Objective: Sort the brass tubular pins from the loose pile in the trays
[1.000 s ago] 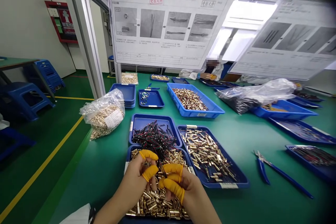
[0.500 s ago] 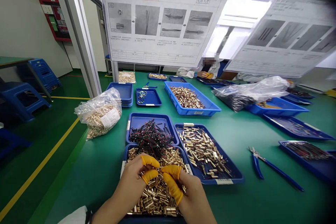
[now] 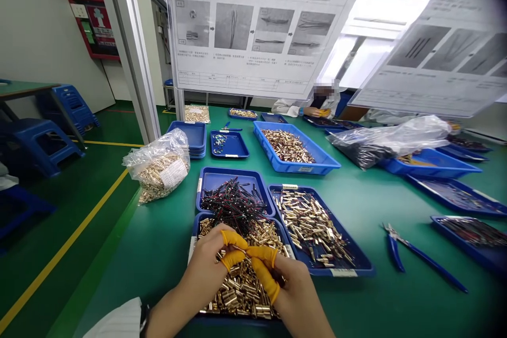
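Note:
My left hand [image 3: 214, 259] and my right hand [image 3: 283, 277], with yellow covers on thumbs and fingertips, meet over a blue tray of brass sleeves [image 3: 237, 293]. Both are closed in a pinch, fingertips touching. Something small and thin shows between them, too small to make out. Just behind my hands, a pile of black and red wires [image 3: 233, 200] lies in a second blue tray [image 3: 212, 177] and spills over its front edge. To the right, another blue tray [image 3: 356, 264] holds brass pieces with wires attached [image 3: 311, 222].
Blue-handled pliers [image 3: 423, 259] lie open at the right. A bag of brass parts [image 3: 160, 174] sits at the left, near stacked trays [image 3: 194, 140]. Behind stands a larger blue bin [image 3: 325, 163]. Printed sheets [image 3: 253, 31] hang above; another person's hand [image 3: 312, 111] is at the back.
The whole view has shifted, so most things appear slightly farther right. My hands remain pinched together over the brass sleeves, with fingertips slightly closer together.

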Demonstrator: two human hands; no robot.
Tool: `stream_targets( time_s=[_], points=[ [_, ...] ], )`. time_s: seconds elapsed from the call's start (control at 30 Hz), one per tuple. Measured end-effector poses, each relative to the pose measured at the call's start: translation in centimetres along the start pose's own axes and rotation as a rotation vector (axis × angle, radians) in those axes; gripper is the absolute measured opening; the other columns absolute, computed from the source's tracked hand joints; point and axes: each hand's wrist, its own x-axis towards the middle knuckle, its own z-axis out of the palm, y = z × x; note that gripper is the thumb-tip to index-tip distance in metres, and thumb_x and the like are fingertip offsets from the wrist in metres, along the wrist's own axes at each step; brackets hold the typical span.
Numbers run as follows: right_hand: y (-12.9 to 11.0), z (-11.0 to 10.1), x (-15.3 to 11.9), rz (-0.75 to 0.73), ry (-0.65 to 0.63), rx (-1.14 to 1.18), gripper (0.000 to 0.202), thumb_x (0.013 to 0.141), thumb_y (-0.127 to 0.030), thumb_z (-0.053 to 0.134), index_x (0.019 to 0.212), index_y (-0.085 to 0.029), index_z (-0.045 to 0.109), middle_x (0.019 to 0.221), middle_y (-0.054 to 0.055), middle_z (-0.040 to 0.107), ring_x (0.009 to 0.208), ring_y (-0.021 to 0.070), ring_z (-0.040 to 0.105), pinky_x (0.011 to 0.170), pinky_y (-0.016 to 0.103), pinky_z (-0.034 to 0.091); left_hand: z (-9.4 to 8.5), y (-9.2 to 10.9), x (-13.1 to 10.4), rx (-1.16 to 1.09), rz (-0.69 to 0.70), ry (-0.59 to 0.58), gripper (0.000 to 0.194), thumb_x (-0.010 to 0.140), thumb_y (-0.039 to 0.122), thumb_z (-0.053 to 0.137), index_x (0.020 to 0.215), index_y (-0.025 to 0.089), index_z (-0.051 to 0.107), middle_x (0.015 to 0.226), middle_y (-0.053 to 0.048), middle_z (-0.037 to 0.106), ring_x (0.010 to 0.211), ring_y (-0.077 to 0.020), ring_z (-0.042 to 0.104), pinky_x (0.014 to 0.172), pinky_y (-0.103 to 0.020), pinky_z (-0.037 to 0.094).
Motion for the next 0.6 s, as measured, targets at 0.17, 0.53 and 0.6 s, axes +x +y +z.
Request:
stream_targets(
  time_s=[0.17,0.53,0.6],
  points=[
    [-0.4,0.0,0.0,0.05,0.005,0.144,0.018,0.082,-0.038,0.049,0.08,-0.02,0.05,0.056,-0.004,0.046,0.047,0.0119,0.042,0.044,0.023,0.032,0.0,-0.1,-0.2,0.045,0.068,-0.074,0.02,0.076,0.006,0.048,0.082,0.02,0.061,0.09,-0.004,0.06,0.085,-0.019,0.055,0.076,-0.028,0.042],
    [-0.6,0.0,0.5,0.222,-0.163,0.611,0.035,0.077,-0.054,0.054,0.078,-0.02,0.049,0.048,-0.008,0.052,0.037,0.009,0.05,0.043,0.021,0.039,0.0,-0.4,-0.8,0.117,-0.079,-0.266,0.008,0.079,0.013,0.048,0.081,0.019,0.051,0.08,-0.002,0.058,0.075,-0.018,0.055,0.064,-0.026,0.041],
    [-0.8,-0.1,0.7,0.262,-0.177,0.763,0.039,0.074,-0.057,0.056,0.081,-0.019,0.052,0.049,-0.006,0.055,0.044,0.0122,0.056,0.053,0.026,0.045,0.0,-0.3,-0.5,0.05,-0.121,-0.195,0.005,0.078,0.015,0.05,0.08,0.019,0.051,0.079,-0.001,0.057,0.074,-0.018,0.054,0.065,-0.027,0.042]
  ],
)
